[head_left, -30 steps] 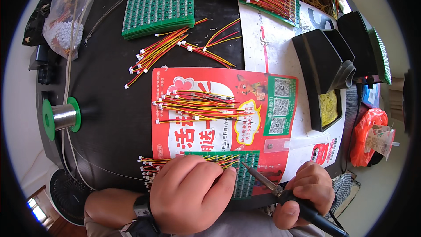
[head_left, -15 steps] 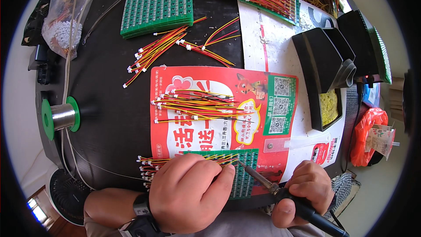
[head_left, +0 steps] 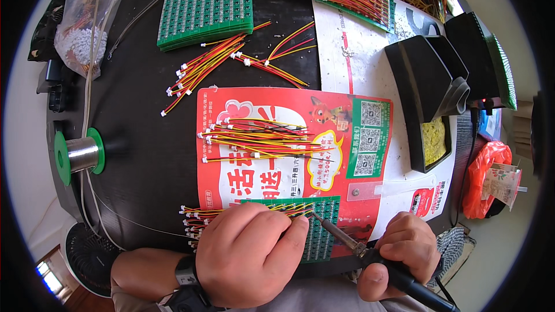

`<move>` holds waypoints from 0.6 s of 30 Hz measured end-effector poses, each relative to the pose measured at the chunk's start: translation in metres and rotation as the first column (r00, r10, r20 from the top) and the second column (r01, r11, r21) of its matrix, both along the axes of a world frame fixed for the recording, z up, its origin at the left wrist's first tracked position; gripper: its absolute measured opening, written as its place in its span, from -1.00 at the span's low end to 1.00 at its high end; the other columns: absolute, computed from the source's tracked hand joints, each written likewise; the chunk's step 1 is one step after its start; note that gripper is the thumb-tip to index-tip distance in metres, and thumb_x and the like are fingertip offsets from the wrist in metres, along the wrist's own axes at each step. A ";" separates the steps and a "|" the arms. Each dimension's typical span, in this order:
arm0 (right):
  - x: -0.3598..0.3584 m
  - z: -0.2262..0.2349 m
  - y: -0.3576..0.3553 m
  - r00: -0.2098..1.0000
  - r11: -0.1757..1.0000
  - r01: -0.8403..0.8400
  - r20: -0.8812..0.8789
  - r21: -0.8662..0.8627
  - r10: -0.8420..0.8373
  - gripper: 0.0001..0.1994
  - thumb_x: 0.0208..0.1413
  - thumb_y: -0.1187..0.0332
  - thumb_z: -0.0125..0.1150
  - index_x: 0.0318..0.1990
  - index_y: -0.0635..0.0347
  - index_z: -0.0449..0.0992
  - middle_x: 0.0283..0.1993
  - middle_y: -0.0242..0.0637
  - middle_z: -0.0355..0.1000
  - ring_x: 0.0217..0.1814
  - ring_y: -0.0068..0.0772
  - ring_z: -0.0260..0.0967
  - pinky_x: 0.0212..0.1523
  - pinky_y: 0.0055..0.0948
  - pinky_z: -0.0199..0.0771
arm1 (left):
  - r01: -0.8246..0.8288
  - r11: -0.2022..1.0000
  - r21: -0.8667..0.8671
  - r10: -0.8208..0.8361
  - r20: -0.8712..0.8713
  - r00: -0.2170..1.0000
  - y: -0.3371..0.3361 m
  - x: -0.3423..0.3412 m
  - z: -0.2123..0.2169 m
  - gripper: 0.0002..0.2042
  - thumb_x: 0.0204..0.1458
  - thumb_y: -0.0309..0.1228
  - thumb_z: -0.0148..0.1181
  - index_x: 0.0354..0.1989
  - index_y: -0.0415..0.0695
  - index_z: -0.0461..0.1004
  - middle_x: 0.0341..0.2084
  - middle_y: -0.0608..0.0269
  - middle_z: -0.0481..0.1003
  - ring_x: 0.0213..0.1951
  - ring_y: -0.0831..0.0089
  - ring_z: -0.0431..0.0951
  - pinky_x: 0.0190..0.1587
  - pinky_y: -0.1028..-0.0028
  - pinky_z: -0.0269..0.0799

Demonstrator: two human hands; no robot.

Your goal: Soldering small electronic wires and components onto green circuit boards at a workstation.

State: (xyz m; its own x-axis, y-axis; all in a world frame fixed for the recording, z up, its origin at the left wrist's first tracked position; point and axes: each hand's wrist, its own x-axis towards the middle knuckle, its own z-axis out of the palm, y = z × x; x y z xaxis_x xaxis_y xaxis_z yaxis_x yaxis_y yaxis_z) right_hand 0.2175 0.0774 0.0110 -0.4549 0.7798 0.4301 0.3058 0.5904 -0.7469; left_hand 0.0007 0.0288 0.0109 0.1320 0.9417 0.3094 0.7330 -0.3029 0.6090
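Note:
My left hand point(head_left: 248, 254) presses down on a green circuit board point(head_left: 324, 237) at the table's near edge, fingers over a row of red and yellow wires point(head_left: 199, 216) that stick out to the left. My right hand point(head_left: 399, 254) grips a soldering iron point(head_left: 347, 240) by its black handle; the tip touches the board just right of my left fingertips. The board lies on a red printed sheet point(head_left: 289, 138), which also carries a loose bundle of the same wires point(head_left: 260, 138).
A solder spool point(head_left: 81, 155) with green flanges stands at the left, its wire running toward me. Stacked green boards point(head_left: 208, 6) and loose wire bundles point(head_left: 196, 72) lie farther back. A black soldering-iron stand point(head_left: 430, 89) with yellow sponge sits right, beside an orange bag point(head_left: 483, 179).
The soldering iron tip has shifted slightly left along the board toward my left fingertips. Both hands otherwise stay where they were.

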 end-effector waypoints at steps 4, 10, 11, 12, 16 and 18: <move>-0.002 -0.009 -0.002 0.993 0.998 0.052 -0.106 0.042 -0.047 -0.71 0.04 0.23 0.33 -0.29 0.21 0.38 -0.60 -0.39 0.28 -0.63 -0.53 0.23 -0.57 -0.49 0.16 | -0.001 1.000 -0.016 0.001 -0.010 1.000 -0.001 -0.001 -0.001 -0.72 -0.30 -0.72 0.36 -0.31 -0.31 0.65 -0.51 0.23 0.46 -0.56 0.31 0.45 -0.54 0.38 0.35; 0.002 0.000 0.001 0.999 1.000 -0.023 -0.026 -0.021 0.022 -0.73 0.04 0.25 0.31 -0.30 0.21 0.38 -0.59 -0.39 0.28 -0.63 -0.53 0.22 -0.58 -0.49 0.18 | 0.008 1.000 -0.023 -0.008 -0.009 1.000 -0.001 -0.002 0.000 -0.71 -0.31 -0.71 0.35 -0.30 -0.31 0.65 -0.49 0.22 0.46 -0.55 0.29 0.45 -0.52 0.37 0.36; 0.002 0.000 0.000 1.000 1.000 -0.012 -0.025 -0.017 0.011 -0.74 0.03 0.26 0.32 -0.31 0.22 0.39 -0.59 -0.38 0.28 -0.63 -0.52 0.21 -0.58 -0.48 0.18 | 0.011 1.000 -0.021 -0.011 -0.007 1.000 -0.001 -0.002 0.000 -0.71 -0.31 -0.71 0.35 -0.30 -0.31 0.65 -0.49 0.22 0.46 -0.55 0.29 0.45 -0.52 0.37 0.36; 0.002 0.001 0.000 1.000 1.000 -0.009 -0.022 -0.015 0.009 -0.74 0.03 0.26 0.32 -0.31 0.22 0.39 -0.59 -0.38 0.28 -0.63 -0.52 0.21 -0.58 -0.48 0.18 | 0.018 1.000 -0.020 -0.018 -0.005 1.000 -0.001 -0.002 0.000 -0.70 -0.31 -0.71 0.35 -0.29 -0.31 0.65 -0.49 0.21 0.47 -0.55 0.28 0.46 -0.51 0.36 0.37; 0.003 -0.002 0.004 0.999 0.999 -0.032 -0.015 -0.002 0.032 -0.72 0.00 0.26 0.35 -0.30 0.23 0.41 -0.58 -0.37 0.29 -0.63 -0.51 0.21 -0.58 -0.46 0.19 | 0.006 1.000 -0.029 -0.006 -0.003 1.000 -0.001 -0.001 0.001 -0.69 -0.32 -0.71 0.34 -0.28 -0.31 0.65 -0.48 0.21 0.47 -0.53 0.27 0.46 -0.50 0.35 0.38; 0.002 -0.001 0.004 0.999 0.999 -0.046 -0.023 -0.006 0.046 -0.71 -0.01 0.25 0.36 -0.30 0.23 0.41 -0.58 -0.37 0.29 -0.63 -0.50 0.22 -0.58 -0.46 0.20 | 0.004 1.000 -0.023 -0.004 -0.005 1.000 -0.002 -0.001 0.000 -0.69 -0.32 -0.71 0.34 -0.28 -0.31 0.65 -0.48 0.20 0.47 -0.54 0.27 0.47 -0.50 0.36 0.38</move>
